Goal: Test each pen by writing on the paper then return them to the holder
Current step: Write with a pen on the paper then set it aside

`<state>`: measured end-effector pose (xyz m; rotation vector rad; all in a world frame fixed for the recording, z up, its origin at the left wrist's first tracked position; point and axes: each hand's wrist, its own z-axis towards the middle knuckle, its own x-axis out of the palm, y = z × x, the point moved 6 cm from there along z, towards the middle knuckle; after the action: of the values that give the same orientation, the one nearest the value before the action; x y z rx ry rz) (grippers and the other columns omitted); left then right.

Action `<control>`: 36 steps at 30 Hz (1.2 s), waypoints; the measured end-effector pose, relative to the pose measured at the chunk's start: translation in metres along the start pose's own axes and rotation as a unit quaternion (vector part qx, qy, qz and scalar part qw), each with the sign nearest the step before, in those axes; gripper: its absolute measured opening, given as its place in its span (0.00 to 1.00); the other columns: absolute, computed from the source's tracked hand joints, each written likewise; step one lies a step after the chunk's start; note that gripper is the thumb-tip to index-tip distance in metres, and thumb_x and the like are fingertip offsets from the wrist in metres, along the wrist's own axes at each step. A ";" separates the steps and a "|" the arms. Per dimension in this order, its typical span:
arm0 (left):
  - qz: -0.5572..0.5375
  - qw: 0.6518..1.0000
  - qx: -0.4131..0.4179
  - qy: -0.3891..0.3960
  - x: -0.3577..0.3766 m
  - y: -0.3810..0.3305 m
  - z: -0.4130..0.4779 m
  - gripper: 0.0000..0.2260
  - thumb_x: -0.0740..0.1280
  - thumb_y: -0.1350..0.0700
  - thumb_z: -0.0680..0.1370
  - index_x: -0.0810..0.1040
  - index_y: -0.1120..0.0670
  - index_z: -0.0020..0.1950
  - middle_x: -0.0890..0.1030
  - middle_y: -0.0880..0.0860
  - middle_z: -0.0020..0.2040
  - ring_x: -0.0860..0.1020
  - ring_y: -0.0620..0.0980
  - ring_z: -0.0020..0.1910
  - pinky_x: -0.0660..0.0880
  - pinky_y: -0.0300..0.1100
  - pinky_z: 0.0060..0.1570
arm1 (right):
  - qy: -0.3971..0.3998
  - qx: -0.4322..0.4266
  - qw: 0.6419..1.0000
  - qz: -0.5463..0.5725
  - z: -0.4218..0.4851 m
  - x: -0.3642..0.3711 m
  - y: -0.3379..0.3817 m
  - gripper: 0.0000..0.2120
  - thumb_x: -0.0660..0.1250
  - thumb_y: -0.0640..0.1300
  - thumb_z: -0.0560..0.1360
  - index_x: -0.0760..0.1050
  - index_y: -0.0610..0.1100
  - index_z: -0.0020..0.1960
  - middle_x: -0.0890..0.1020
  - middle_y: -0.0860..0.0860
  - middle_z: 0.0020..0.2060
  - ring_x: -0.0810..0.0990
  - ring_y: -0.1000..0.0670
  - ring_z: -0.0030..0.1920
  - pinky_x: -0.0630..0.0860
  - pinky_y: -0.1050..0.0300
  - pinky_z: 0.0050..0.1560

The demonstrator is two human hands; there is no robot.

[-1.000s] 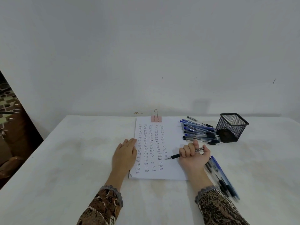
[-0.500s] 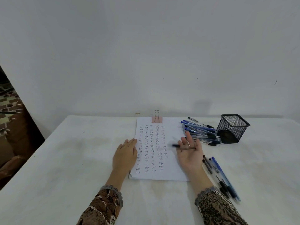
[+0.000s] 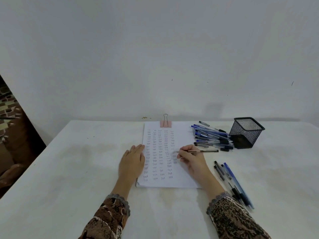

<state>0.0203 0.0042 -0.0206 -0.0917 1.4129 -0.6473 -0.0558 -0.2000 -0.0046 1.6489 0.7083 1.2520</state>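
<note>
My right grip (image 3: 189, 158) pinches a pen (image 3: 206, 151), with its tip over the paper (image 3: 182, 182). My left grip (image 3: 133, 161) lies flat with straight fingers on the paper's left edge.

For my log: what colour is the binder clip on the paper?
The binder clip is pink, clearest in the head view.

The paper (image 3: 183, 180) carries columns of one short handwritten word, repeated row after row. It reads "Test". No other text is legible.
</note>
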 end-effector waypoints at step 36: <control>-0.003 1.000 0.001 -0.001 -0.003 -0.002 -0.003 0.19 0.50 0.56 0.81 0.61 0.52 0.73 0.63 0.47 0.74 0.57 0.47 0.74 0.51 0.42 0.73 | -0.035 -0.092 0.957 -0.272 -0.014 0.014 0.003 0.22 0.60 0.24 0.67 0.55 0.46 0.29 0.58 0.52 0.29 0.60 0.53 0.33 0.63 0.75 0.37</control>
<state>0.0169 0.0046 -0.0172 -0.0950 1.4104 -0.6533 -0.0644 -0.1847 0.0045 1.2233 0.8969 0.8290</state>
